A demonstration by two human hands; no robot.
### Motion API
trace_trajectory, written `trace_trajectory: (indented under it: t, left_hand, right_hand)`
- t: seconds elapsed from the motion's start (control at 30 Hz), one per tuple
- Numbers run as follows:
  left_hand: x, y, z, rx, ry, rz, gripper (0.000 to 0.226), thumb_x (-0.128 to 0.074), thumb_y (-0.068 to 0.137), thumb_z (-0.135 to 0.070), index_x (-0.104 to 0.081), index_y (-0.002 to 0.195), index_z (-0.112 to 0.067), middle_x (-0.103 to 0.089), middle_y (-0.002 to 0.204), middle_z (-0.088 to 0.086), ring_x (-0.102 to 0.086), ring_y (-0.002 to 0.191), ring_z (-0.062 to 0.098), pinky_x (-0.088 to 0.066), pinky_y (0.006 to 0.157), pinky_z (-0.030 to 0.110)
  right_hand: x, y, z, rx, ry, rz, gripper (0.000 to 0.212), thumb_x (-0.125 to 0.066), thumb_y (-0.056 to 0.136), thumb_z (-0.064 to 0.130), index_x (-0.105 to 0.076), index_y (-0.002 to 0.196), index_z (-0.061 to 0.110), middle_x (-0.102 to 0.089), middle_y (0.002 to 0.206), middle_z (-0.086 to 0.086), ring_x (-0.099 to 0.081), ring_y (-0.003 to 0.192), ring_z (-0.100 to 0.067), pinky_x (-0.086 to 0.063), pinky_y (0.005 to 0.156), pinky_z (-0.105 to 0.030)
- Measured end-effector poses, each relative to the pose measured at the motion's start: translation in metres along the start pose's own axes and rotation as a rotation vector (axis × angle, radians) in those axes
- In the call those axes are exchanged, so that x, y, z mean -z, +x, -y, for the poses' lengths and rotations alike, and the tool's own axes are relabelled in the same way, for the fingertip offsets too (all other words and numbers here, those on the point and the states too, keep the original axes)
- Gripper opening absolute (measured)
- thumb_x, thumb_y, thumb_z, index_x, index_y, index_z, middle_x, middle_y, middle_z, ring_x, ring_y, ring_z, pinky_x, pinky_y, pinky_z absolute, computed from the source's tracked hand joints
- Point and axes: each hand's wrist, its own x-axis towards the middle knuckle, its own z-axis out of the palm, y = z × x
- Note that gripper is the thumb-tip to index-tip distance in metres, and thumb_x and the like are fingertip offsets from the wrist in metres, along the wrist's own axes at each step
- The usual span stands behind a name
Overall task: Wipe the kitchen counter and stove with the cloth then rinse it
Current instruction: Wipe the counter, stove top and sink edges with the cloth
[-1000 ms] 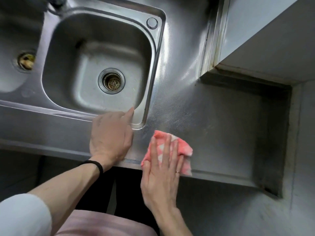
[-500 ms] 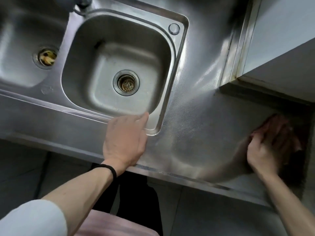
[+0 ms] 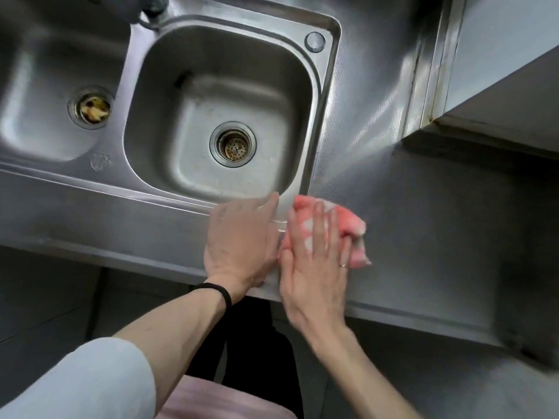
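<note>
Head camera shows our right hand [image 3: 314, 267] spread flat, fingers straight, pressing the pink-and-white cloth [image 3: 348, 225] onto the steel counter [image 3: 429, 237], just beside the near right corner of the sink [image 3: 325, 116]. Our left hand [image 3: 242, 240] lies relaxed on the counter edge, grasping nothing. Blur hides the right thumb, so a slight pinch is possible. For a good wipe we would press evenly, overlap strokes, and reach the dark far-right corner.
</note>
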Motion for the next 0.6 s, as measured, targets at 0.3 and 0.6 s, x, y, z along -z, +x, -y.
trace_trajectory:
  t: [0.3, 0.6]
  left_hand:
    - [0.003, 0.000, 0.002, -0.010, -0.043, 0.047, 0.056, -0.037, 0.097, -0.038, -0.056, 0.149, -0.028, -0.069, 0.123, 0.000, -0.061, 0.115, 0.026, -0.037, 0.105, 0.045]
    - [-0.003, 0.000, 0.004, -0.018, -0.049, 0.047, 0.054, -0.041, 0.098, -0.038, -0.053, 0.150, -0.028, -0.067, 0.124, 0.001, -0.059, 0.116, 0.026, -0.037, 0.107, 0.046]
  right_hand:
    - [-0.010, -0.048, 0.008, 0.010, -0.026, 0.034, 0.069, -0.035, 0.103, 0.040, -0.012, 0.167, 0.028, 0.005, 0.176, 0.006, 0.000, 0.162, -0.022, 0.001, 0.129, -0.047]
    - [0.035, 0.128, -0.023, -0.164, -0.055, -0.074, 0.064, -0.030, 0.109, 0.042, -0.004, 0.167, 0.033, 0.007, 0.176, -0.002, 0.010, 0.161, -0.025, 0.001, 0.129, -0.055]
